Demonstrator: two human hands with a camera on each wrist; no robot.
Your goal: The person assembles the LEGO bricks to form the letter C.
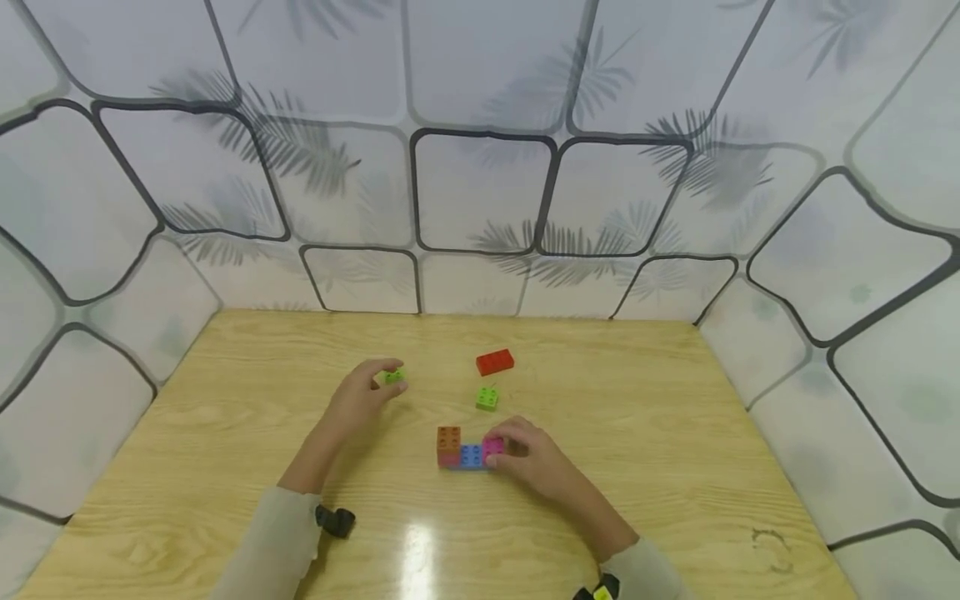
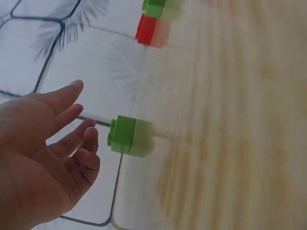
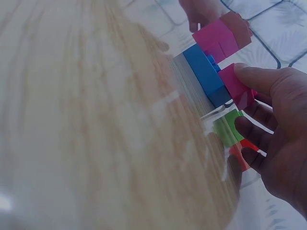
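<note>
On the desk [image 1: 615, 400], the left hand [image 1: 358, 400] reaches out, thumb and fingers apart, by a green block [image 2: 124, 134]. The right hand [image 1: 538, 460] pinches a pink block [image 3: 230, 81] on the blue block's [image 1: 471, 455] right end, hiding part of it.

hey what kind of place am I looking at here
Probably a small walled-in tabletop workspace: a wood-grain table, leaf-patterned walls at its back and sides, and toy bricks on top.
</note>
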